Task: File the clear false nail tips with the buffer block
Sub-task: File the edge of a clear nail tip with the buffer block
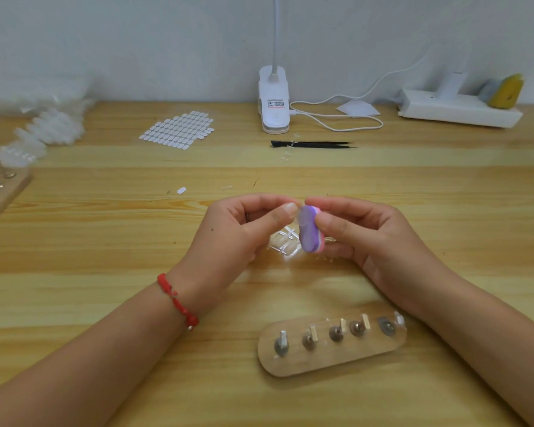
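My right hand [364,232] pinches a small purple and pink buffer block [309,231] between thumb and fingers, above the middle of the wooden table [105,241]. My left hand [244,229] holds a clear false nail tip [299,214] between thumb and forefinger, pressed against the block's purple face. A clear plastic frame of more nail tips [285,243] lies on the table just under both hands, partly hidden by them.
A wooden holder with several metal pegs [330,346] lies near my right forearm. Black tweezers [315,144], a white clip lamp [273,100] with its cable, a sheet of adhesive tabs [179,129], bags of nail tips [43,127] and a power strip [457,109] sit farther back.
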